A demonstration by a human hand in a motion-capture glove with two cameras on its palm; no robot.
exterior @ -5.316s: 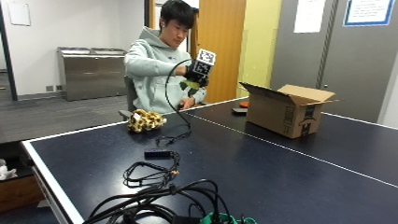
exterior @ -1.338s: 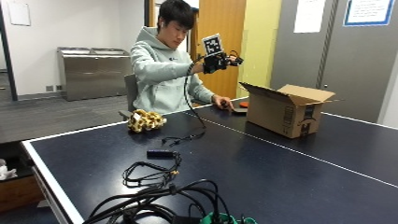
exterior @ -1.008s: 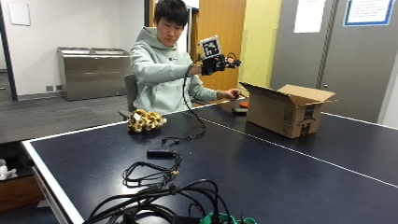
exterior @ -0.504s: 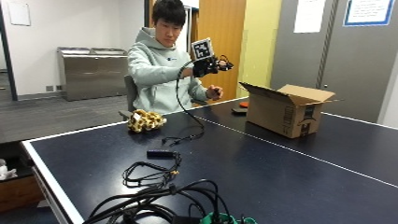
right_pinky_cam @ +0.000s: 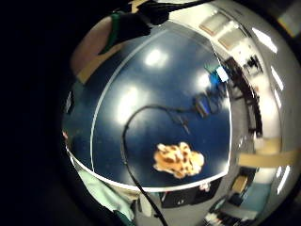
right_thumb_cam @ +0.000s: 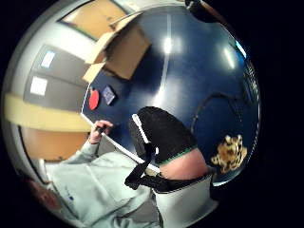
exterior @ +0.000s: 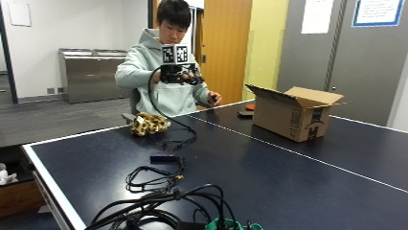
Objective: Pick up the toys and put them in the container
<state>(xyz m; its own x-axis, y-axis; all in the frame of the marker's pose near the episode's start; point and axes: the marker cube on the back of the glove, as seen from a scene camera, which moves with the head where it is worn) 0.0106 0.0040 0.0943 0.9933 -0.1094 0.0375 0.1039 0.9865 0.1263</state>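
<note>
One spotted plush toy (exterior: 149, 124) waits, likely soft and light, best grabbed round its body; gloved right hand (exterior: 182, 74) aloft, finger state unclear.

— What's behind the dark blue table (exterior: 267, 158)?
— A wooden door (exterior: 226, 48), a yellow wall strip (exterior: 266, 45), grey panels with posted papers (exterior: 317, 16).
— And left?
— White wall, steel bins (exterior: 96, 74), grey floor.

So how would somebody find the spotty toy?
Start at the big dark blue table. Look to the edge nearest the seated person, away from the cardboard box. The toy lies there, yellow with brown leopard spots, the only soft thing among black cables.
</note>
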